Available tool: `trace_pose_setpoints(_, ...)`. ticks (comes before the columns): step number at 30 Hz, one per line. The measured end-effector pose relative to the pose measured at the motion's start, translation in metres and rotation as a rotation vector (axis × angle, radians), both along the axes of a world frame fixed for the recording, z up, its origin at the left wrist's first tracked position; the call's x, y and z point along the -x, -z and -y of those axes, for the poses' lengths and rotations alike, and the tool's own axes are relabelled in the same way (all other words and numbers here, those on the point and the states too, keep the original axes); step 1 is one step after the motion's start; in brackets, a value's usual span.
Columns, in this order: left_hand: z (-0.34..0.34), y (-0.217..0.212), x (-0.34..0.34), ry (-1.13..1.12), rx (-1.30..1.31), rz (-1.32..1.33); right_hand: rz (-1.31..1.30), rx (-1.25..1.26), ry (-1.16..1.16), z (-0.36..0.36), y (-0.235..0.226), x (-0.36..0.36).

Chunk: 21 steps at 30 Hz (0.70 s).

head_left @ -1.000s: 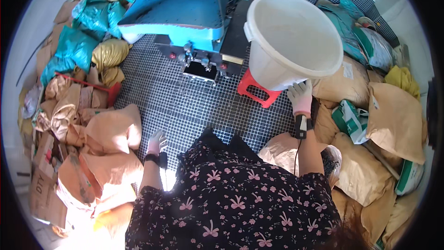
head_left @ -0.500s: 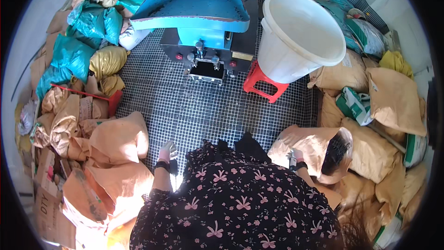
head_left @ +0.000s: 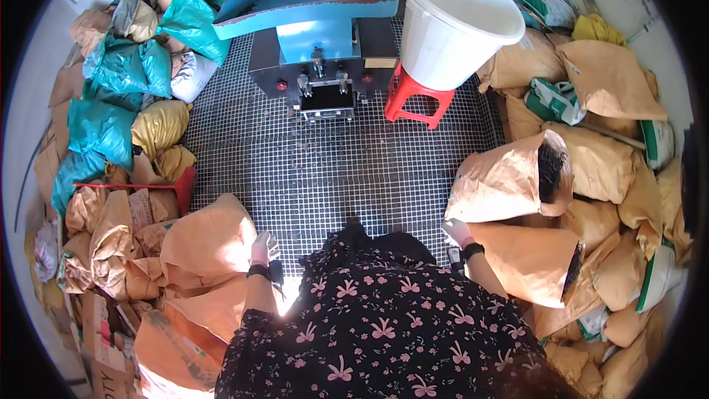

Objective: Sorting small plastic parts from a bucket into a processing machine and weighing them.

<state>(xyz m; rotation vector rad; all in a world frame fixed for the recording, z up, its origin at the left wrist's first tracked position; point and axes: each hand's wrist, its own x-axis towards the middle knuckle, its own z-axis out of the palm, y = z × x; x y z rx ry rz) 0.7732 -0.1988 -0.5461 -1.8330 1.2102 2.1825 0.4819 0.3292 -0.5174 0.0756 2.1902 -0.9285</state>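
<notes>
My left hand (head_left: 263, 245), in a pale glove with a dark band at the wrist, is open beside a large brown paper sack (head_left: 214, 233) on the left, holding nothing that shows. On the right, my right hand (head_left: 458, 232), also gloved and banded, has its fingers stretched out by the near end of an open brown sack (head_left: 517, 255). Whether it touches that sack I cannot tell. Just beyond lies another open brown sack (head_left: 498, 181), its mouth facing right and showing dark, bristly contents (head_left: 550, 170).
Ahead stands a blue-hoppered machine (head_left: 317, 44); right of it, a white tub (head_left: 450, 44) rests on a red stool (head_left: 421, 96). Teal bags (head_left: 103, 133), a yellow bag (head_left: 160, 124) and a red dustpan (head_left: 185, 188) line the left. Gridded matting (head_left: 317, 166) covers the floor.
The view has shifted. My right hand, earlier against the open sack with dark contents, is now nearer me, by the closer sack. My left hand stays low beside the left sacks.
</notes>
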Motion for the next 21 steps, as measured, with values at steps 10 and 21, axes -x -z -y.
trace_pose_setpoints(10,-0.054,-0.013,-0.085,0.062,-0.009,-0.033,-0.256,-0.097,-0.21,-0.048,0.029,-0.066)
trace_pose_setpoints(21,-0.137,-0.045,-0.182,0.266,-0.021,-0.02,-0.192,-0.196,-0.31,-0.268,0.11,-0.289)
